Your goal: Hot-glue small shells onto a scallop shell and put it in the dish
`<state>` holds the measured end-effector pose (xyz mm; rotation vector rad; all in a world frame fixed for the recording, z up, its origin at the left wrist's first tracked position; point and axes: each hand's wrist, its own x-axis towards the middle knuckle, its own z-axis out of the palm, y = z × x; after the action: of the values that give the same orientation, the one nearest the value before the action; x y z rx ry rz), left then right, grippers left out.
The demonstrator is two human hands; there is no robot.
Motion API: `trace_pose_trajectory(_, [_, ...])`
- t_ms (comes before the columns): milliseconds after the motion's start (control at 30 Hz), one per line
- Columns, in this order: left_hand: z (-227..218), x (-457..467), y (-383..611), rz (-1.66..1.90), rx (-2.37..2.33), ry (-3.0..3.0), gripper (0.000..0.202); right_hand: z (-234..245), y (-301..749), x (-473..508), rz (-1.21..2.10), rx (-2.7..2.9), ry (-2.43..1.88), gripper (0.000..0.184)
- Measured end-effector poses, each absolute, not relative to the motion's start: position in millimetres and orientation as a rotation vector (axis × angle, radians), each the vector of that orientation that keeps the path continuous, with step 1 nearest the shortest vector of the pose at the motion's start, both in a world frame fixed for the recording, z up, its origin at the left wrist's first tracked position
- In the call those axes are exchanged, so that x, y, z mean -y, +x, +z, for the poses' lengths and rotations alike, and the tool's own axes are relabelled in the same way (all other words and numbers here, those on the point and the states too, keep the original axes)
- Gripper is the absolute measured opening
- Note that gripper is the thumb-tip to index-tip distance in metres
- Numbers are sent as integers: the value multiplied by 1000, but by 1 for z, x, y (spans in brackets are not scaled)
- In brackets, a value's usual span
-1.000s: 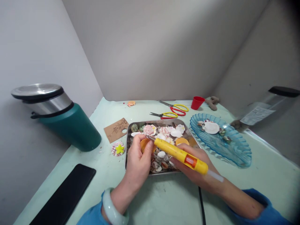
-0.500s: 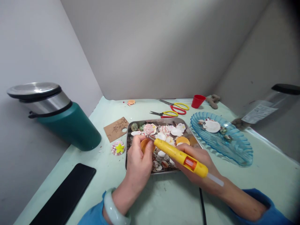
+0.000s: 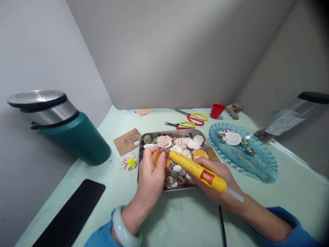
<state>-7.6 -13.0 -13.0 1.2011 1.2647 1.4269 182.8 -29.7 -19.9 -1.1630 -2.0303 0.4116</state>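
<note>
My left hand pinches an orange scallop shell above the near left part of a metal tray. In my right hand is a yellow hot glue gun, a clear glue stick poking out of its back end. The gun's metal nozzle meets a small item at the shell's upper edge, close to my left fingertips; that item is too small to make out. White, pink and orange shells fill the tray, with small snail shells at its near side.
A green bottle and black phone stand left. Brown cardboard and a shell disc with a yellow star lie beside the tray. Behind are scissors and a red cup; a blue dish sits right.
My left hand has shifted slightly left and turned the scallop shell, so more of its orange face shows. The glue gun has moved slightly left and stays at the shell's edge.
</note>
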Motion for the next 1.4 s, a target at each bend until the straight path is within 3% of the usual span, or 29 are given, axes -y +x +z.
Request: trace_pose_trajectory(1400, [-14,10,-9,1495,-1293,1149,21,-21,181,30,354,2037,-1075,5])
